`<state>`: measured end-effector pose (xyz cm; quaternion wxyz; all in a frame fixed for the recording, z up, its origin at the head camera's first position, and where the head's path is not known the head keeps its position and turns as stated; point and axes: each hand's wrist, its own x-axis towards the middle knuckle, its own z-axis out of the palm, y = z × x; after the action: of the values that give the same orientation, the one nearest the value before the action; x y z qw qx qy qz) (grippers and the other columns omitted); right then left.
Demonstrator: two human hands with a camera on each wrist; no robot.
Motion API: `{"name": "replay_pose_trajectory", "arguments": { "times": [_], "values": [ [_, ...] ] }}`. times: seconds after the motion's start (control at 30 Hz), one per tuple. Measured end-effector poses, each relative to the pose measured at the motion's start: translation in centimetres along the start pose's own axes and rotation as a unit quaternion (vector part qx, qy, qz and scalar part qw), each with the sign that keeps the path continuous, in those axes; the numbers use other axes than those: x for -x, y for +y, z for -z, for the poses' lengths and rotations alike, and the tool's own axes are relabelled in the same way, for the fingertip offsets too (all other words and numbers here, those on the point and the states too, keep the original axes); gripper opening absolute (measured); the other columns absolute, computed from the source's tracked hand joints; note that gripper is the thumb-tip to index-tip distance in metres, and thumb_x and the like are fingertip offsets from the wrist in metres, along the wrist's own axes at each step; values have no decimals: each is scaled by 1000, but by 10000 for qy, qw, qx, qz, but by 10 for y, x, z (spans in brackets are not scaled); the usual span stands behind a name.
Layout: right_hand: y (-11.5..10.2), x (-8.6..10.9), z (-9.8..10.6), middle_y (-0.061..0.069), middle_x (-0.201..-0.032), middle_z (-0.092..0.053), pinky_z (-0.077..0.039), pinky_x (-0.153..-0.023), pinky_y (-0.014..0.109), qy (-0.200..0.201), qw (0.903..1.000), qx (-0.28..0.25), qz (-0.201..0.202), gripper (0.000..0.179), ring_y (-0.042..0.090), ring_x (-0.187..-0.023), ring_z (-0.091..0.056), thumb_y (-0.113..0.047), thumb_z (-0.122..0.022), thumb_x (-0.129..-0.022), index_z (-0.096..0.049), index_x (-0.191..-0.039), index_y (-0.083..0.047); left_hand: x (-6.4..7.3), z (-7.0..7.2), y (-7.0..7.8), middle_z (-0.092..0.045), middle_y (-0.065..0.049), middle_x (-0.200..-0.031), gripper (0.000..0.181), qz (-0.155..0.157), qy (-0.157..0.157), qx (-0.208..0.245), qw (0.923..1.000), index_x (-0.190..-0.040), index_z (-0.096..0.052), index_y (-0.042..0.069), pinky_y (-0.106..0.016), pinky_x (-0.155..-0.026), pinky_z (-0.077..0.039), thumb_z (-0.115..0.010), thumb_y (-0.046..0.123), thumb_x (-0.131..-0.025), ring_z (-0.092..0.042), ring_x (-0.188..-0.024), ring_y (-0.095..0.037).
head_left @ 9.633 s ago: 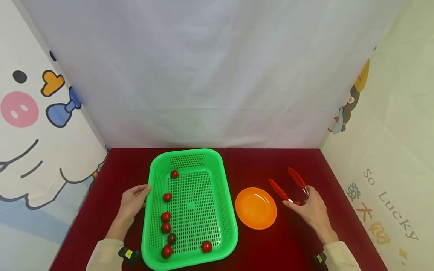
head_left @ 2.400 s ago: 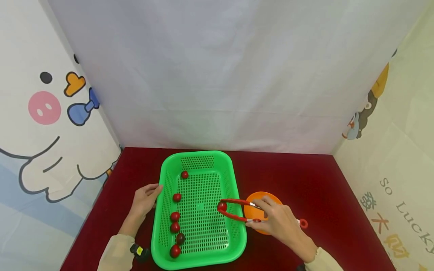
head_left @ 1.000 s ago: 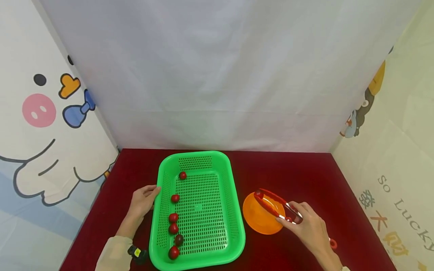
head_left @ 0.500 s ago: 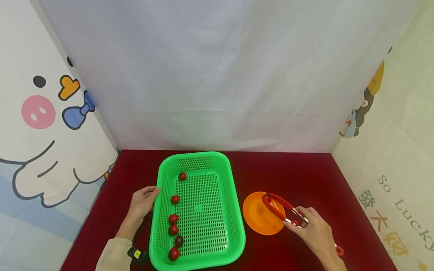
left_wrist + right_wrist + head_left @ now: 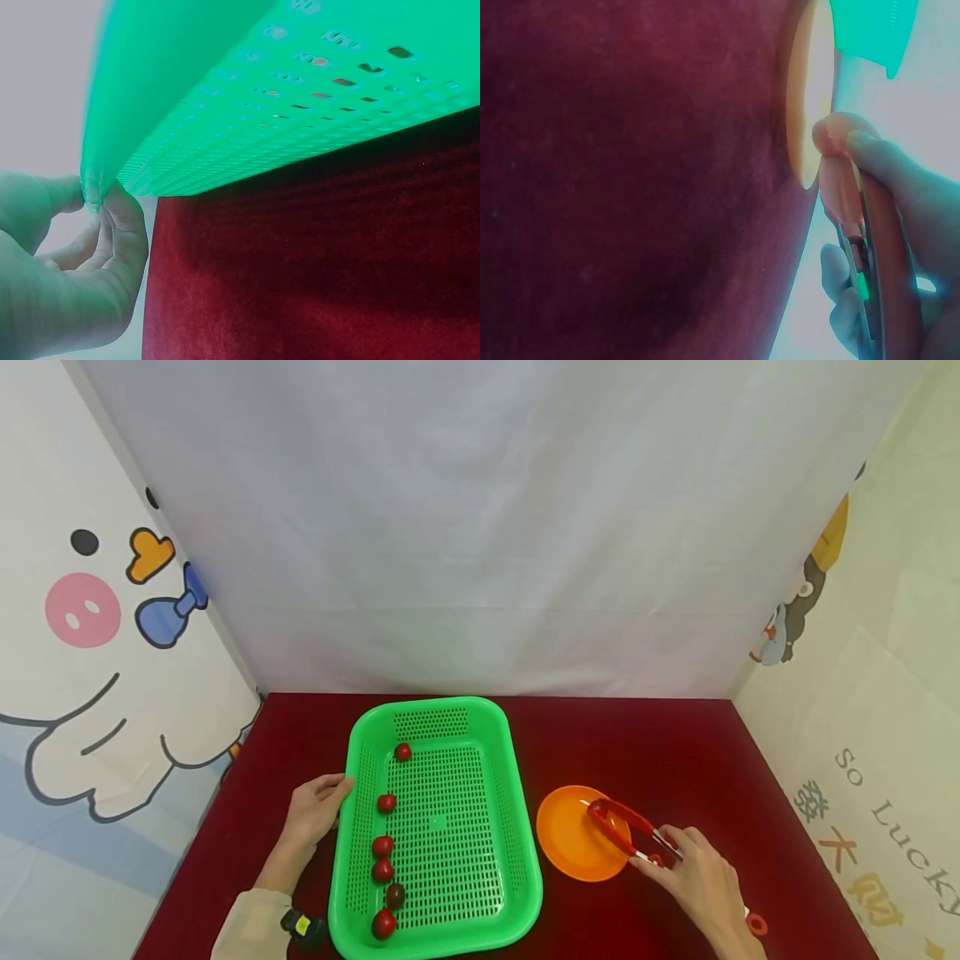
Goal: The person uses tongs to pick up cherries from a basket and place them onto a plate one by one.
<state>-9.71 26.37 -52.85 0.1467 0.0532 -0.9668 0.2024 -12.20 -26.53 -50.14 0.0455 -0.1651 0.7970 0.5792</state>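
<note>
My left hand [image 5: 311, 810] pinches the left rim of the green plastic basket [image 5: 504, 793], thumb on one side and fingers on the other in the left wrist view. Several small red cherry tomatoes [image 5: 382, 869], one of them darker [image 5: 394, 896], lie along the basket's left side. My right hand [image 5: 701, 878] grips red-tipped tongs [image 5: 615, 837] with metal arms. Between the tong tips is a cherry tomato [image 5: 597, 808], partly hidden by them, low over the orange plate [image 5: 562, 843]. The right wrist view shows the tongs [image 5: 889, 277] beside the plate's edge [image 5: 802, 112].
A dark red cloth [image 5: 637, 735] covers the table. The plate stands just right of the basket. Behind the table hangs a pale curtain [image 5: 480, 527], with printed panels at left and right. The tongs' ring end [image 5: 757, 925] sticks out behind my right hand.
My right hand took up the tongs, lifted a tomato from the basket's right side and carried it right, over the plate. The tips have lowered slightly since. My left hand stays on the rim.
</note>
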Motion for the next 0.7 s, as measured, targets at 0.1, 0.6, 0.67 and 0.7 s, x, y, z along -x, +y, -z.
{"name": "replay_pose_trajectory", "arguments": {
  "times": [0.1, 0.6, 0.67, 0.7],
  "values": [
    [1, 0, 0, 6, -90, -64, -45, -51, 30, -134, 9999, 44, -55, 58, 12, -58, -45, -43, -95, -70, -74, -108, -5, 0, 0, 0, -58, -30, -136, 53, 3, 9, -10, 10000, -145, -50, -8, -26, -70, -56, -55, 31, -109, -65, -85, -8],
    [0, 0, 2, 7, -92, -63, -44, -53, 32, -421, 9988, 49, -236, 60, 14, -59, -45, -45, -94, -71, -72, -110, -5, 0, 0, -1, -57, -31, -138, 54, 25, 30, -53, 10000, -145, -50, -8, -26, -71, -55, -56, 31, -108, -64, -88, -9],
    [0, 0, 3, 8, -93, -64, -44, -54, 32, -445, 9987, 47, -249, 61, 14, -59, -45, -45, -94, -71, -72, -111, -4, 0, 0, 0, -57, -30, -138, 53, 36, 44, -60, 10000, -145, -50, -7, -26, -70, -55, -56, 31, -108, -64, -87, -8],
    [0, 0, 3, 8, -94, -64, -44, -54, 31, -456, 9986, 49, -256, 61, 14, -59, -45, -45, -94, -71, -72, -111, -4, -1, 0, 0, -57, -30, -138, 52, 40, 53, -58, 10000, -145, -51, -7, -26, -70, -54, -56, 31, -108, -63, -87, -8]
  ]
}}
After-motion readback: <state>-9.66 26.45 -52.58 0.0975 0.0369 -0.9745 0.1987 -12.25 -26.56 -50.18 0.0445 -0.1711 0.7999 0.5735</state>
